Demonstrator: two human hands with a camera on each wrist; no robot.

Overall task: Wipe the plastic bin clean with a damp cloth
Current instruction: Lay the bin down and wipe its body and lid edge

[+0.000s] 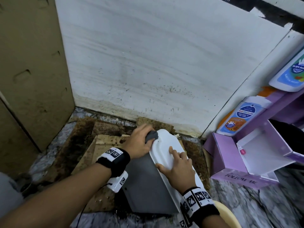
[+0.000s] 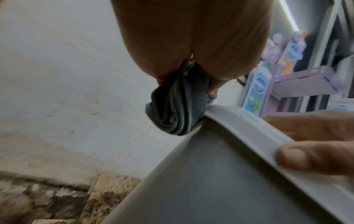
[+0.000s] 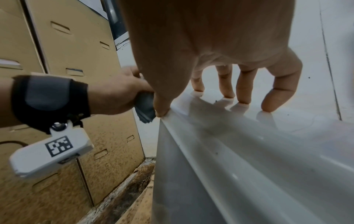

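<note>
A grey plastic bin (image 1: 144, 186) with a white lid (image 1: 166, 145) stands on stained cardboard on the floor. My left hand (image 1: 139, 142) grips a bunched dark grey cloth (image 1: 151, 135) and presses it against the lid's far left corner. The left wrist view shows the cloth (image 2: 176, 106) touching the lid's rim (image 2: 249, 131) above the bin's grey side (image 2: 210, 189). My right hand (image 1: 179, 168) rests on the lid, fingers spread. In the right wrist view its fingertips (image 3: 243, 97) touch the lid's top (image 3: 249, 136) and its thumb sits on the left rim, next to the cloth (image 3: 145, 106).
A tall cardboard box (image 1: 32, 71) stands close on the left and a white wall (image 1: 148, 55) behind. An open purple box (image 1: 246, 153) and lotion bottles (image 1: 238, 116) crowd the right. Stained cardboard (image 1: 82, 137) covers the floor; a cream round object (image 1: 227, 214) lies at the bottom.
</note>
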